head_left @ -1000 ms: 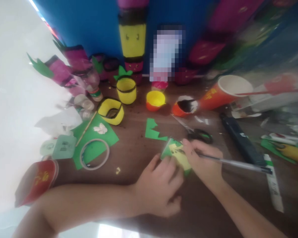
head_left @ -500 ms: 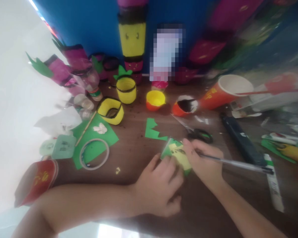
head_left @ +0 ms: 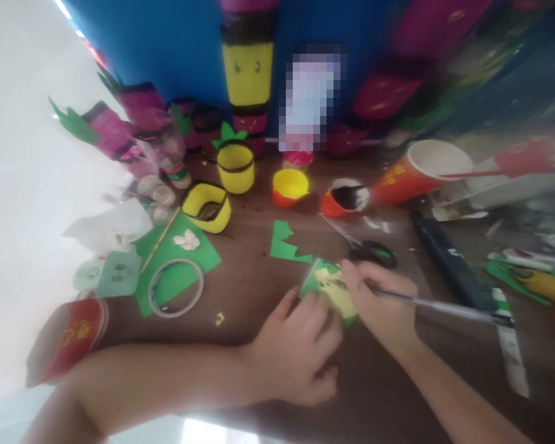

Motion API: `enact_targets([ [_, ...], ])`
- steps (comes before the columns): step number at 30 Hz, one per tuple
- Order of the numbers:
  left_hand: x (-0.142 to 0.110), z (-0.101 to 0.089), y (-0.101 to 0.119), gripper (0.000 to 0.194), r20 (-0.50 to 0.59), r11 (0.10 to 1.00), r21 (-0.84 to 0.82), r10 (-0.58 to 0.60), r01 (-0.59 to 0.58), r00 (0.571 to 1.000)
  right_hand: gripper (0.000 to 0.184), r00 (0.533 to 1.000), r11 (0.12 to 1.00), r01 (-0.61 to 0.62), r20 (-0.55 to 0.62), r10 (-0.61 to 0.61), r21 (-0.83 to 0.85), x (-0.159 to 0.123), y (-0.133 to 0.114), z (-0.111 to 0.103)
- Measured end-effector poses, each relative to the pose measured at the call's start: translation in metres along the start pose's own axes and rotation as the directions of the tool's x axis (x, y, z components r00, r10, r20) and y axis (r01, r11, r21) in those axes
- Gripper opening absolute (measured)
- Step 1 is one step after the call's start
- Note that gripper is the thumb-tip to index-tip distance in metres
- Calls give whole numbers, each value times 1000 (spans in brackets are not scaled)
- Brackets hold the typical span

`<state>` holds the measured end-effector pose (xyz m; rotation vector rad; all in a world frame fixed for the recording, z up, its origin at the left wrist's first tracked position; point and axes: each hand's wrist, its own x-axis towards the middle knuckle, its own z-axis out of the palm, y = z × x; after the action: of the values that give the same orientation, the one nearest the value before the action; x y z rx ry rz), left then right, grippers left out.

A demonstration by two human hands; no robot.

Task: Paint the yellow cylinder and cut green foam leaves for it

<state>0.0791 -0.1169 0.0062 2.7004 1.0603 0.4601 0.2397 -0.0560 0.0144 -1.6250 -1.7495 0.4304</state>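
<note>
My right hand (head_left: pixel 386 302) is closed around a slim pen (head_left: pixel 437 305) with a greyish barrel and a dark end. Its thin tip meets a pale yellow paper piece (head_left: pixel 340 296) bearing small dark marks. Beneath that yellow paper lies a green piece (head_left: pixel 311 280). My left hand (head_left: pixel 300 351) rests on the near side of the yellow paper with bent fingers, holding it down on the table; its fingertips are partly hidden. Just beyond the hands are a green paper scrap (head_left: pixel 284 243) with a jagged edge and black-handled scissors (head_left: pixel 374 253).
A tape roll (head_left: pixel 176 314) lies on green paper (head_left: pixel 208 256) at left. Yellow cups (head_left: pixel 235 176), a yellow-filled cup (head_left: pixel 290 194) and a dark-filled cup (head_left: pixel 340 209) stand behind. A large paper cup (head_left: pixel 398 179), black case (head_left: pixel 448 265) and white marker (head_left: pixel 511 351) sit at right.
My right hand has shifted very slightly, and the pen's rear end sits a touch further right. My left hand and the papers look the same.
</note>
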Motion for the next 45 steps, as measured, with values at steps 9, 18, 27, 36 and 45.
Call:
enact_targets([
  [9, 0, 0, -1, 56, 15, 1000, 14, 1, -1, 1000, 43, 1000, 1000, -16, -18, 17, 12, -1, 0, 1],
  [18, 0, 1, -1, 57, 12, 1000, 28, 8, -8, 1000, 45, 1000, 1000, 14, -10, -14, -20, 0, 1, 0],
  [27, 0, 0, 0, 56, 22, 1000, 18, 1, -2, 1000, 45, 1000, 1000, -12, -10, 12, -24, -1, -1, 0],
  [36, 1, -1, 0, 57, 25, 1000, 23, 7, -8, 1000, 43, 999, 999, -38, -4, 38, -4, -1, -1, 0],
  [45, 0, 1, 0, 56, 10, 1000, 5, 2, -2, 1000, 43, 1000, 1000, -23, 4, 22, 6, 0, 0, 0],
])
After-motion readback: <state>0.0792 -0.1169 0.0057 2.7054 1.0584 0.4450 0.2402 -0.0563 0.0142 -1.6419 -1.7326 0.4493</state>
